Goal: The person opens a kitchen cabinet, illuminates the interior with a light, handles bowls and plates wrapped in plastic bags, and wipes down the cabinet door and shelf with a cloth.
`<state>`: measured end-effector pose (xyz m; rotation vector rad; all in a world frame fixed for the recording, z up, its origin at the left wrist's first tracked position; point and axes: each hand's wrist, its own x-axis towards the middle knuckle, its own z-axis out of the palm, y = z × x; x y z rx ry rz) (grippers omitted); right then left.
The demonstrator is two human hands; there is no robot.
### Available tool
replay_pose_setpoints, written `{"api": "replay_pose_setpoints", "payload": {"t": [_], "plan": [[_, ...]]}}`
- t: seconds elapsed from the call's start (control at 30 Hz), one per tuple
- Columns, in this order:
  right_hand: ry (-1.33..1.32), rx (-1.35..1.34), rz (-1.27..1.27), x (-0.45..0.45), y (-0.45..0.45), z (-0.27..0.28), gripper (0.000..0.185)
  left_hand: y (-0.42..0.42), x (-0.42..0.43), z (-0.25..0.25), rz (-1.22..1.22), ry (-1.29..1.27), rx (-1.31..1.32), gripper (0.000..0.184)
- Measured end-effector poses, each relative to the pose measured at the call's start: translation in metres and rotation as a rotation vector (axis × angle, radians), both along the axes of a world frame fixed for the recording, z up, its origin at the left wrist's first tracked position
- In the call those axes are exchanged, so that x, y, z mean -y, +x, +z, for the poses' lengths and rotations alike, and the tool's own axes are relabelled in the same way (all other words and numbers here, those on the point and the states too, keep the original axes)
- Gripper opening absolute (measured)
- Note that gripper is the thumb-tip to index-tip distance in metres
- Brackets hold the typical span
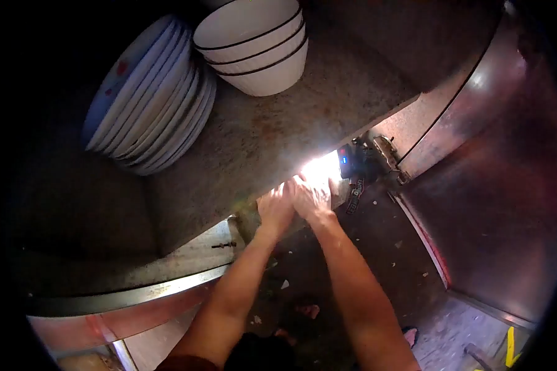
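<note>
My left hand (276,208) and my right hand (312,195) are side by side, almost touching, at the front edge of a worn, stained shelf (260,133). Both arms reach forward into the low space beneath it. The fingers of each hand are lost under the edge and in bright glare, so what they touch or hold is hidden. Just right of my right hand sits a small dark device with a lit blue display (345,161), beside the strong white light. Below it is a dark piece with pale lettering (355,196).
On the shelf stand leaning stacked plates (148,102) and nested white bowls (260,62) with dark rims. A reddish cabinet door (489,191) hangs open at right near a metal hinge (387,154). Another reddish panel (130,316) lies left. Pale scraps (284,284) litter the dark floor.
</note>
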<state>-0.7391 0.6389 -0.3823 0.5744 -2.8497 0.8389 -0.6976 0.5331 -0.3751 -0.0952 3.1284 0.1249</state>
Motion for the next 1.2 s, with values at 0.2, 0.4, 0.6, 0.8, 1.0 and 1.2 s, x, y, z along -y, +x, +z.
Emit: {"api": "replay_pose_setpoints", "payload": {"t": [0.2, 0.4, 0.6, 0.8, 1.0, 1.2], "plan": [[0.055, -0.030, -0.158, 0.005, -0.014, -0.014, 0.030, -0.023, 0.005, 0.011, 0.154, 0.121, 0.122, 0.063], [-0.082, -0.192, 0.013, 0.016, 0.060, -0.017, 0.035, 0.047, 0.018, -0.027, 0.359, 0.152, -0.171, 0.067], [-0.021, 0.087, 0.167, 0.003, 0.022, -0.004, 0.038, 0.005, 0.025, -0.022, 0.481, 0.031, -0.112, 0.064], [0.095, 0.008, 0.035, 0.005, 0.052, -0.014, 0.049, 0.021, 0.043, -0.036, 0.166, -0.006, -0.424, 0.054], [-0.057, -0.180, 0.116, -0.020, 0.084, -0.020, 0.043, 0.086, -0.005, -0.031, 0.213, 0.112, -0.118, 0.060], [-0.052, -0.227, -0.055, -0.011, 0.061, -0.027, 0.046, 0.027, 0.013, -0.034, -0.104, 0.156, -0.217, 0.046]]}}
